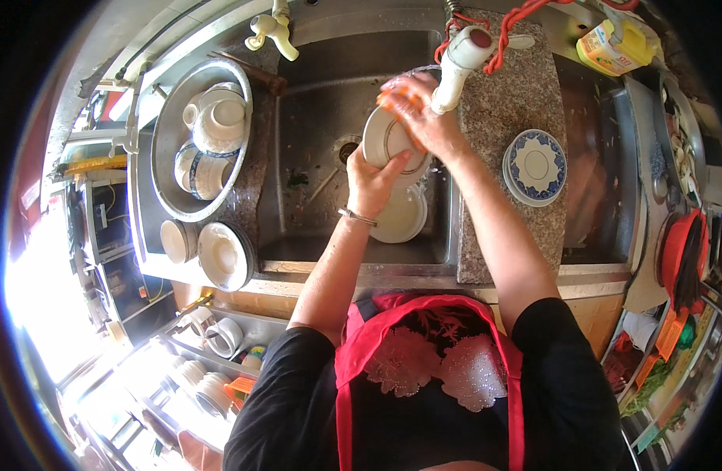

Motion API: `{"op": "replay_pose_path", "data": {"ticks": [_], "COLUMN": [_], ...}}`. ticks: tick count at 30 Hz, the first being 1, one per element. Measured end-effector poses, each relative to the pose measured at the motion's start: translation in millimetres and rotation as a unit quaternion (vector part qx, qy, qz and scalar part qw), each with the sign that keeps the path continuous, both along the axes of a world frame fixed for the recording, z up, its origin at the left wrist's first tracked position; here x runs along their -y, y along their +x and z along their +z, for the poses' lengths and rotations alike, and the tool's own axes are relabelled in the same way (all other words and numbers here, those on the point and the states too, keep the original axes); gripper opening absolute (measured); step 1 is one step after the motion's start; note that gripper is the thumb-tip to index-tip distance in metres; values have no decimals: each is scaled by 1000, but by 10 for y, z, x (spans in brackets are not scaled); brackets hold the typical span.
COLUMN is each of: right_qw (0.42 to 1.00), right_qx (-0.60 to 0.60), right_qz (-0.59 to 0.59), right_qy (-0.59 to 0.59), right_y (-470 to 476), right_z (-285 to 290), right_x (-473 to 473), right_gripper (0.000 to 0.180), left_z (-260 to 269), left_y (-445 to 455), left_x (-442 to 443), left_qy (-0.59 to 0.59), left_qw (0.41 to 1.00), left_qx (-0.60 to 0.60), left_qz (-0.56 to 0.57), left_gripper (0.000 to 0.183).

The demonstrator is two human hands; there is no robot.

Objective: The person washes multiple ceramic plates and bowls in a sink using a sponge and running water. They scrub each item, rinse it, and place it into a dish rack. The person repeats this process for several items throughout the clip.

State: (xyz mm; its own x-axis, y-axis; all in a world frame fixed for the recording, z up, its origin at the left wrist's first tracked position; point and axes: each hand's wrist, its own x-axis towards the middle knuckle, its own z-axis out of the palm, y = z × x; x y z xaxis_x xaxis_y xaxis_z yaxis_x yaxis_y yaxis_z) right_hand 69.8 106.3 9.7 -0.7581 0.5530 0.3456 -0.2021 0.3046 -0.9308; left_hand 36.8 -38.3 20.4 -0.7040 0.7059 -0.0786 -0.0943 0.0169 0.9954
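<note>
Over the right part of a metal sink, my left hand grips the near edge of a pale plate, which is tilted. My right hand, blurred, holds an orange-and-white cloth or scrubber against the plate's far right side. Water splashes around that hand, under a white tap. Below the held plate, more pale plates lie in the sink. A stick-like utensil rests near the drain. On the granite slab to the right sits a stack of blue-patterned plates.
At left, a large metal basin holds several bowls. Stacked bowls and plates stand by the front edge. A second tap juts over the sink's back left. A yellow jug and red colander are at right.
</note>
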Motion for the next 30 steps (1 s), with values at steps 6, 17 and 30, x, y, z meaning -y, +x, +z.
{"op": "replay_pose_path", "data": {"ticks": [6, 17, 30], "right_qw": [990, 979, 951], "right_qx": [63, 85, -13], "right_qz": [72, -143, -287], "right_qy": [-104, 118, -110], "right_y": [245, 546, 374], "right_z": [-143, -504, -531], "right_x": [-226, -146, -198], "right_gripper": [24, 22, 15], "left_z": [-95, -249, 105], "left_y": [-87, -334, -63], "left_x": [79, -446, -705], "left_qy": [30, 81, -116], "left_qw": [968, 925, 926], "left_qx": [234, 341, -358], "left_qz": [-85, 145, -35], "left_gripper": [33, 35, 29]}}
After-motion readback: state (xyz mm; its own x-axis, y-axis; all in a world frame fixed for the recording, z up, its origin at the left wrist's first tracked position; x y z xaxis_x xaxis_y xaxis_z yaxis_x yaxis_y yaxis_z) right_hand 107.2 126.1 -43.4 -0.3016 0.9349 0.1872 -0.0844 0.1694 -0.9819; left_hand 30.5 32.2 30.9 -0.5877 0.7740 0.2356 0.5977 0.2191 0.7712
